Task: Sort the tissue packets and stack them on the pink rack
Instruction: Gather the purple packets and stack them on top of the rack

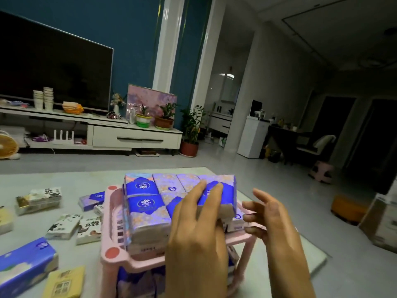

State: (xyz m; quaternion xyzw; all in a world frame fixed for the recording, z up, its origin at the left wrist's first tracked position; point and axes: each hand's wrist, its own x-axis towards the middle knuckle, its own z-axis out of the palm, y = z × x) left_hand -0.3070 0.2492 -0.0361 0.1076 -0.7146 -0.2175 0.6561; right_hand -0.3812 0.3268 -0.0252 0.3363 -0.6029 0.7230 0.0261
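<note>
A pink rack (108,252) stands in front of me on a pale mat, its top shelf stacked with several blue and purple tissue packets (143,203). My left hand (197,229) rests on the rightmost blue packet (223,190), fingers laid over its top and thumb under its near end. My right hand (270,216) hovers just right of that packet with fingers spread and nothing in it. More blue packets show on the lower shelf (135,280). Loose packets lie on the mat to the left: white printed ones (64,225), a blue one (25,259), a yellow one (64,282).
A white TV cabinet (133,136) with potted plants and a large dark screen lines the far wall. A fan (7,146) stands at far left. An orange stool (348,207) and a cardboard box (384,222) sit right of the mat.
</note>
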